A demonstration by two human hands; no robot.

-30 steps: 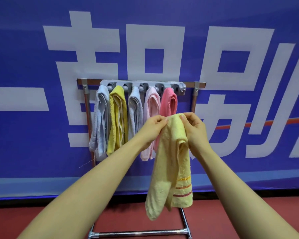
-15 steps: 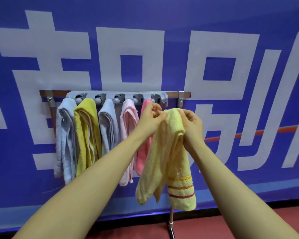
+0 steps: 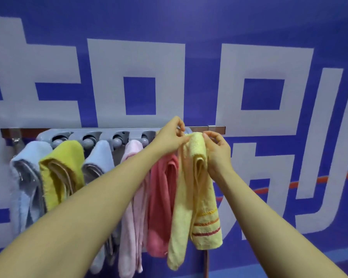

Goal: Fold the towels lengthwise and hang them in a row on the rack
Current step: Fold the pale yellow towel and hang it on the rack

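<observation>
A folded pale yellow towel (image 3: 195, 189) with red and yellow stripes near its lower end hangs doubled over at the right end of the grey rack (image 3: 109, 135). My left hand (image 3: 169, 137) pinches its top fold from the left. My right hand (image 3: 217, 151) holds the same fold from the right. Its top fold is level with the rack's rightmost slot, which my left hand hides. To the left hang a light blue towel (image 3: 26, 177), a mustard yellow towel (image 3: 60, 169), another light blue towel (image 3: 98, 157), a light pink towel (image 3: 133, 217) and a coral pink towel (image 3: 161, 207).
The rack is fixed to a brown rail (image 3: 201, 129) on a metal stand in front of a blue banner wall (image 3: 189, 21) with large white characters. A stand post (image 3: 206, 261) runs down below the yellow towel.
Both hands have carried the pale yellow towel up and closer to the rack's right end. The view has moved in toward the rack, and the floor has dropped out of sight.
</observation>
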